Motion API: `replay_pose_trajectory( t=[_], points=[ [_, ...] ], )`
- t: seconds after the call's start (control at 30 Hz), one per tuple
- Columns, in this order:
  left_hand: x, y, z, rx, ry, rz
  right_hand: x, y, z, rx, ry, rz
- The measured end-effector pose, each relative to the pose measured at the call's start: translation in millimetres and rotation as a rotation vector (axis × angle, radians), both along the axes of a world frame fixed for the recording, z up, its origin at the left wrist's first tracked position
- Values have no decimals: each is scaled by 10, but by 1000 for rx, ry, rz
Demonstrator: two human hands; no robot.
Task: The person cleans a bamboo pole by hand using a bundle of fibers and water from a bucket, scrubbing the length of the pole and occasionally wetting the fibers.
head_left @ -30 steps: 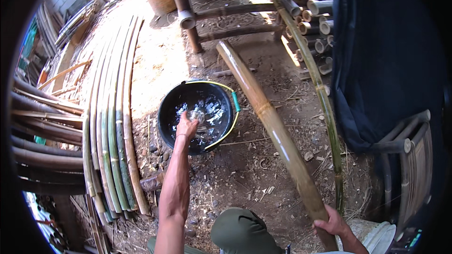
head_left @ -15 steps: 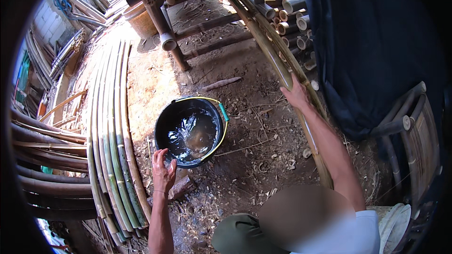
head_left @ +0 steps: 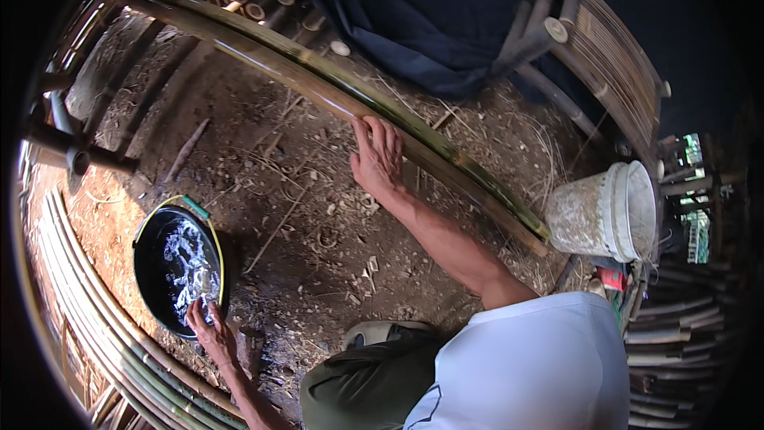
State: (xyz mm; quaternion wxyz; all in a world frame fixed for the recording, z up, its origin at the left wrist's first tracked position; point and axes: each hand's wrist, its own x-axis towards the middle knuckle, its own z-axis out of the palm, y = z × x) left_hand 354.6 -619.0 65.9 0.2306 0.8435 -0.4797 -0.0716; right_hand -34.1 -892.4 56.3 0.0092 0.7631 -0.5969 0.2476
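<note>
A brown bamboo pole (head_left: 278,76) slants from the upper left down to the right, with a greener bamboo pole (head_left: 454,155) lying along its far side. Around the middle of the brown pole is my right hand (head_left: 378,158), fingers bent over its upper surface and thumb on the near side. At the left stands a black bucket (head_left: 148,263) of water with glints on its surface; its yellow handle has a green grip (head_left: 196,206). My left hand (head_left: 212,334) is at the near rim of the bucket, fingers apart and nothing visible in them.
A dirty white bucket (head_left: 581,211) lies tipped beyond the poles' near end. A bamboo chair (head_left: 609,48) and dark cloth (head_left: 398,24) are behind. Bamboo strips (head_left: 119,342) lie at lower left. Shavings and a wood piece (head_left: 189,150) litter the ground.
My view has swung right, so the bucket now appears farther left and the white bucket has come into sight. My right hand is still on the bamboo pole, my left still by the bucket.
</note>
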Motion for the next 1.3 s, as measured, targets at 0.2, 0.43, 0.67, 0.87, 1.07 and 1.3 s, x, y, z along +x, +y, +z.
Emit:
replay_pose_trajectory(
  t=[0.2, 0.43, 0.67, 0.87, 1.07, 1.3],
  points=[
    [140, -16, -298, 55, 38, -37, -1247, 717, -411, -45, -4, -239],
    [390, -9, -502, 107, -122, -220, -1398, 433, -433, -115, -39, -202],
    [240, -217, -218, 210, -37, 58, -1300, 442, -209, 35, -45, -86],
    [6, -132, 123, -547, -16, 302, 205, 1031, 161, 18, -329, 478],
    [322, 1787, -423, -283, -222, 1144, 2308, 1371, 518, 202, -256, 1180],
    [-72, 3541, -779, -138, -250, 1780, 3225, 1155, 289, 653, 408, 1079]
  ],
)
